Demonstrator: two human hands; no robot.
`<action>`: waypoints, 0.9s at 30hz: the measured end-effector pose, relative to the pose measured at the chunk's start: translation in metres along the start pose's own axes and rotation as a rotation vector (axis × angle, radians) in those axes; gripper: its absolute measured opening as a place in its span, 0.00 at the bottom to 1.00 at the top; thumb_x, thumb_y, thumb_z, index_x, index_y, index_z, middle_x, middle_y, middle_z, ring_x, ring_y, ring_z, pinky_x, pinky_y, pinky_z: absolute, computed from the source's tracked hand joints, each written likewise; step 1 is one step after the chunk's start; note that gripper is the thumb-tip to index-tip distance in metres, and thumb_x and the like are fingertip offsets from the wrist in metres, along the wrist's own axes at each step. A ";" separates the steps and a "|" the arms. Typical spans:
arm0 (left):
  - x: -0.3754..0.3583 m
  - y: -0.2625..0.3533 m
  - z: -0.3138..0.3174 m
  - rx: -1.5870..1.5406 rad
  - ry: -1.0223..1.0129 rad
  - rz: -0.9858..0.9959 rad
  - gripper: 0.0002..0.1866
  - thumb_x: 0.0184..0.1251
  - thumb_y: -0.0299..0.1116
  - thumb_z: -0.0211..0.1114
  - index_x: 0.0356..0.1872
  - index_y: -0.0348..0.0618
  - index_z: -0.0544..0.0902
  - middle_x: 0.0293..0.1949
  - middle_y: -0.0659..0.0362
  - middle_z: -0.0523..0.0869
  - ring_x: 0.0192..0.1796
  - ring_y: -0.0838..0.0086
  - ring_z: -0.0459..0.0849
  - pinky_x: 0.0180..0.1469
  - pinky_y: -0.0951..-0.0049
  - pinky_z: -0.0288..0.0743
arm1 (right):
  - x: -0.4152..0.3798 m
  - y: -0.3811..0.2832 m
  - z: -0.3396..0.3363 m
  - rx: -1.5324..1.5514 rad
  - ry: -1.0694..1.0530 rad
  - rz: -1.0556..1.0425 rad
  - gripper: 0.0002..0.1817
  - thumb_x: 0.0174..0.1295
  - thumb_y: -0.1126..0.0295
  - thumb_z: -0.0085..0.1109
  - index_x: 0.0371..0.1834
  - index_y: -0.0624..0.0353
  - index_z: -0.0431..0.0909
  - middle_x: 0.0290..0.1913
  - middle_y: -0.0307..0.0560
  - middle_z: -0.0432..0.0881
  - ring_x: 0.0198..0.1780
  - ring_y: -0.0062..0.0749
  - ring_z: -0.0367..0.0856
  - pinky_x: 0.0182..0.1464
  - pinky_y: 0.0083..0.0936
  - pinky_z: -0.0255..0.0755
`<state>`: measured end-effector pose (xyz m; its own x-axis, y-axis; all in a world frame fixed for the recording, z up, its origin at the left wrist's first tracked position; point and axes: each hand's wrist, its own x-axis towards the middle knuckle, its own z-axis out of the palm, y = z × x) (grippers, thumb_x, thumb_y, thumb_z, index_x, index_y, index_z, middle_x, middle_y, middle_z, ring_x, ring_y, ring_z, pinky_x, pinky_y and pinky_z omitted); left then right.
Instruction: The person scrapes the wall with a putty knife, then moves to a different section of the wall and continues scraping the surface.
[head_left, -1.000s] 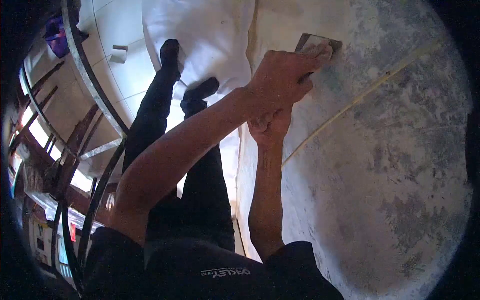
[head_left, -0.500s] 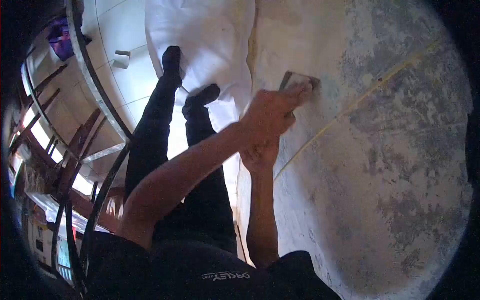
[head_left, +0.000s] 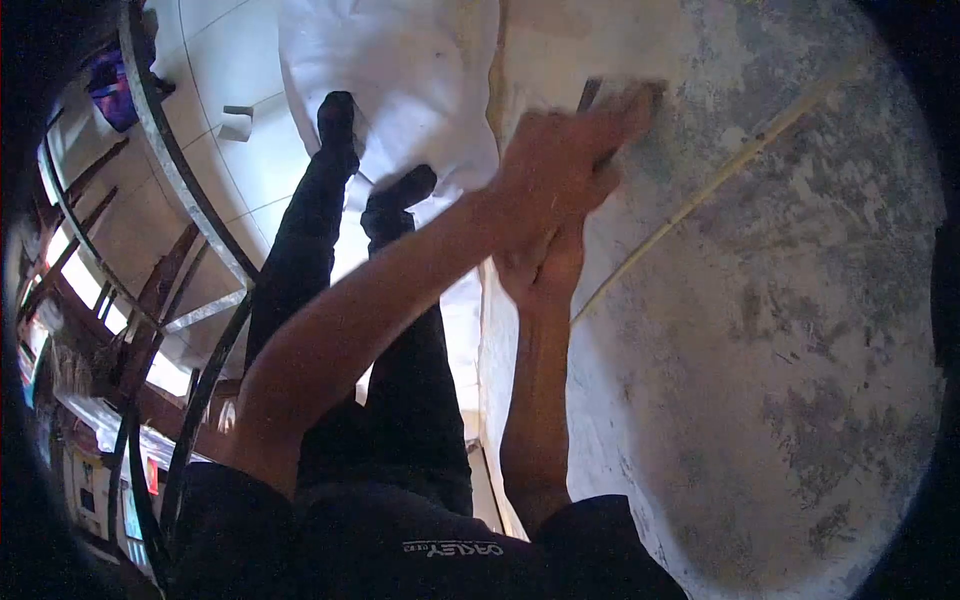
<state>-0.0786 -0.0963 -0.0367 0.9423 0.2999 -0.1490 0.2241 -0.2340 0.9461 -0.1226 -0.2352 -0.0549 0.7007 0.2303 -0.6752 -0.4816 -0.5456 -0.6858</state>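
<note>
Pressing evenly should work best, the bare right hand (head_left: 543, 262) (its grip I cannot tell) overlapped by the bare left hand (head_left: 565, 155), which is clamped on a flat dark-edged tool (head_left: 590, 94), mostly hidden, at upper centre, against the grey-and-white mottled wall (head_left: 760, 340) filling the right.
</note>
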 end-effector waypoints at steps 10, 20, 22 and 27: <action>-0.004 0.015 -0.007 -0.020 0.062 0.026 0.27 0.42 0.33 0.61 0.50 0.40 0.72 0.30 0.47 0.80 0.32 0.57 0.81 0.34 0.59 0.74 | -0.030 -0.082 0.011 1.089 -0.063 0.506 0.20 0.65 0.53 0.35 0.37 0.57 0.71 0.11 0.34 0.69 0.06 0.16 0.62 0.12 0.16 0.66; -0.017 0.028 -0.012 -0.029 -0.067 -0.112 0.19 0.42 0.37 0.64 0.40 0.45 0.79 0.30 0.49 0.81 0.35 0.56 0.81 0.41 0.59 0.72 | -0.047 -0.095 0.006 1.081 -0.198 0.488 0.23 0.65 0.49 0.33 0.31 0.57 0.71 0.08 0.36 0.65 0.04 0.17 0.59 0.04 0.14 0.57; 0.013 0.015 -0.022 0.043 -0.062 -0.161 0.20 0.42 0.38 0.64 0.42 0.47 0.79 0.30 0.47 0.81 0.35 0.54 0.80 0.41 0.58 0.71 | -0.017 -0.100 0.013 1.025 0.035 0.557 0.23 0.65 0.51 0.33 0.30 0.58 0.71 0.10 0.36 0.66 0.05 0.17 0.58 0.03 0.14 0.56; 0.001 0.020 -0.028 0.068 -0.112 -0.181 0.15 0.41 0.36 0.62 0.34 0.45 0.80 0.29 0.47 0.81 0.34 0.53 0.80 0.38 0.58 0.73 | -0.046 -0.126 0.017 1.251 -0.222 0.442 0.18 0.66 0.55 0.32 0.30 0.58 0.66 0.13 0.37 0.66 0.06 0.17 0.61 0.04 0.14 0.58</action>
<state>-0.0799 -0.0748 -0.0098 0.9061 0.2385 -0.3495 0.4048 -0.2484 0.8800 -0.1032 -0.1632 0.0579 0.3206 0.4170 -0.8505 -0.8806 0.4620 -0.1054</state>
